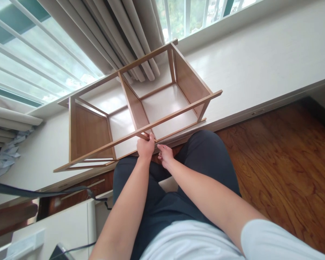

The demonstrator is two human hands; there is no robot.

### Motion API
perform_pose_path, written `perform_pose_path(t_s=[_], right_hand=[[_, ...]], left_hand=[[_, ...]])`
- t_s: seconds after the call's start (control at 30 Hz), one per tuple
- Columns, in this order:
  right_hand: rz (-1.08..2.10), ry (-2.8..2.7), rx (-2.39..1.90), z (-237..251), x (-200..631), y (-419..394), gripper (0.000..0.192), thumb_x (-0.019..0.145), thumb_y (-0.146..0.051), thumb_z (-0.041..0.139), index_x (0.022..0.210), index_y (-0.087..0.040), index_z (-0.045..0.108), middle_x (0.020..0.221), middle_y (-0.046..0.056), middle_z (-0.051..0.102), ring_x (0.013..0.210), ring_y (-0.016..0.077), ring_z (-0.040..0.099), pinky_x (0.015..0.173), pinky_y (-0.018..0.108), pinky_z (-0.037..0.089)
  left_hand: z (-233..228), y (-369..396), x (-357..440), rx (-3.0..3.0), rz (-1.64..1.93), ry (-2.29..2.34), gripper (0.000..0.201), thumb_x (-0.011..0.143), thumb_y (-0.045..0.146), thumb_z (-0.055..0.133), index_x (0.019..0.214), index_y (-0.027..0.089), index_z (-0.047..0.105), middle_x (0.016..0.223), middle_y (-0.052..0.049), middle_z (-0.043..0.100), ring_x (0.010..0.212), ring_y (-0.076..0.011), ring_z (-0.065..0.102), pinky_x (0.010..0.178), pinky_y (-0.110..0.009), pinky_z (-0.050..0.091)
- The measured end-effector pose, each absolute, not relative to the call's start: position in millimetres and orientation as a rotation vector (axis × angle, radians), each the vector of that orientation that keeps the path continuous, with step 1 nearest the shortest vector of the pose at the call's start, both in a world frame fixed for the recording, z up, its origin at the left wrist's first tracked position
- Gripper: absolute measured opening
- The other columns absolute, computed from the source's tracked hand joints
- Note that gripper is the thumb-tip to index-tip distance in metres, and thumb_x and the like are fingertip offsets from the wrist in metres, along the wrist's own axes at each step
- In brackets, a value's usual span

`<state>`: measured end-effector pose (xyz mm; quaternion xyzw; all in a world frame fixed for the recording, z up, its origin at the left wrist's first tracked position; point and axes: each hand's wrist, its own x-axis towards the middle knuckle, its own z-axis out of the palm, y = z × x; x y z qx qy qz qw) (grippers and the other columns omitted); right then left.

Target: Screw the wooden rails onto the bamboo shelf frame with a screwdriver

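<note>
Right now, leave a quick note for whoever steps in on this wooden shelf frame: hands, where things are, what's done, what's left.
Left hand: closed on the near long rail of the wooden shelf frame, where the middle panel meets it.
Right hand: beside the left, fingertips just under the same joint; whether it pinches anything is too small to tell.
Frame lies on its side on the white window ledge.
Done: three panels and long rails look joined.
Left: apparently the middle joint in hand.

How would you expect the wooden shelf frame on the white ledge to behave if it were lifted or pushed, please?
The wooden shelf frame looks stiff, since thin rails join solid panels. It is probably light for its bulk, being mostly open space. Its rail juts past the white ledge, so a push might tip it. The left hand grips the rail; the right hand is beside it.
</note>
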<state>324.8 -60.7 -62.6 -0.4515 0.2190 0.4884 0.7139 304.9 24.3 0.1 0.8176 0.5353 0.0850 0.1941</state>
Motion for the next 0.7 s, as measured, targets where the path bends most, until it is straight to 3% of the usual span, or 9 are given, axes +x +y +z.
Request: perform_pose_path(t_s=[0.7], right_hand=[[1.075, 0.608, -0.860, -57.8, 321.3, -56.4, 0.030, 0.075, -0.029, 0.078, 0.078, -0.022, 0.049, 0.044, -0.015, 0.025, 0.038, 0.0052, 0.021, 0.037, 0.018, 0.018]], left_hand=[[-2.1, 24.5, 305.2, 2.290, 0.251, 1.470, 0.036, 0.095, 0.044, 0.047, 0.085, 0.019, 0.071, 0.081, -0.009, 0.076, 0.085, -0.0250, 0.073, 0.076, -0.029, 0.049]])
